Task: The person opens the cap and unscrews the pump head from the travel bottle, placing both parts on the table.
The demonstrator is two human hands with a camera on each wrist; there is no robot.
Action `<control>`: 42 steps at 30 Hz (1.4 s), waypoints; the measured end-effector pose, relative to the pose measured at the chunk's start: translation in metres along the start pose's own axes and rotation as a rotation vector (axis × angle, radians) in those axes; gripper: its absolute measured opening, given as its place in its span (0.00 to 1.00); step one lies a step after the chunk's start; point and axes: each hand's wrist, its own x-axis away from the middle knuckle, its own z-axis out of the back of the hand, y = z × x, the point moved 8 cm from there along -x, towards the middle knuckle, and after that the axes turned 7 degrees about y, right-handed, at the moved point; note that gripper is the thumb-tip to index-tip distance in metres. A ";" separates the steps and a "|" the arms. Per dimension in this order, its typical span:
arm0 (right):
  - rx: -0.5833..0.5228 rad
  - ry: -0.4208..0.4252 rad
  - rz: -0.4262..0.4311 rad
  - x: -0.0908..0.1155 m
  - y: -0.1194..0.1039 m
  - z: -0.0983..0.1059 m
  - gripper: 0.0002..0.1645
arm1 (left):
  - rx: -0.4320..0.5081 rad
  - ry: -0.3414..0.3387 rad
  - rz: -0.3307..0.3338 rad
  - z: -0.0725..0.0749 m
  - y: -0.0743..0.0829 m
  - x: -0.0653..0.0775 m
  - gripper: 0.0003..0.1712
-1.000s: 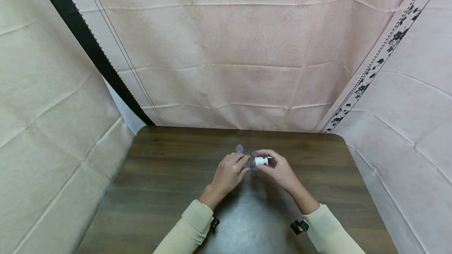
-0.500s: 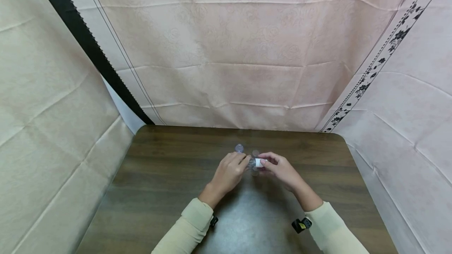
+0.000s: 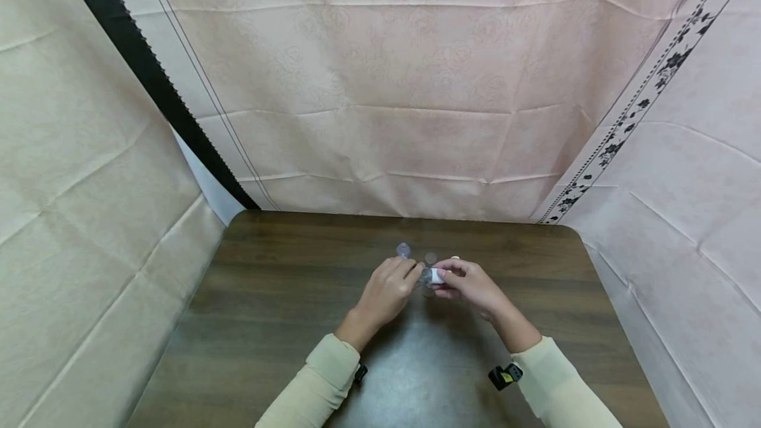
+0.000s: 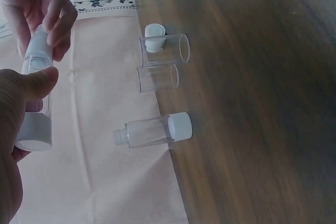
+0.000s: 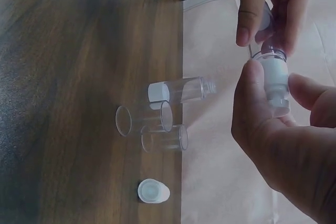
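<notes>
My left hand (image 3: 389,288) grips a small clear bottle with a white base (image 4: 34,131), holding it off the table, with the thumb across its side. From the other end, my right hand (image 3: 472,289) pinches a white pump top (image 5: 275,74) between thumb and fingers. That top sits at the mouth of the bottle; whether it is fully seated I cannot tell. Fingers hide part of both pieces in the head view.
Beyond the hands, a second clear bottle with white base (image 4: 149,132) stands on the wooden table (image 3: 267,322). Near it are two clear cylindrical covers (image 5: 144,119) (image 5: 165,138) and a small white piece (image 5: 153,191). Patterned cloth hangs behind the table.
My right hand's fingers have shifted round the white pump top, the thumb now lying over it. The right hand has dropped slightly, uncovering the small white piece behind it. My left hand stays nearly still.
</notes>
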 end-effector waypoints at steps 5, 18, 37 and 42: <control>-0.006 0.043 0.019 0.001 -0.002 0.000 0.19 | 0.033 -0.010 0.033 0.001 -0.002 0.000 0.11; 0.135 0.137 0.164 0.005 -0.010 0.001 0.17 | 0.144 -0.051 0.145 -0.002 -0.008 0.005 0.21; 0.183 0.197 0.336 0.014 -0.022 0.000 0.21 | 0.232 -0.068 0.283 -0.002 -0.011 0.006 0.23; 0.151 0.185 0.374 0.015 -0.026 -0.001 0.22 | 0.220 -0.069 0.290 -0.002 -0.012 0.006 0.23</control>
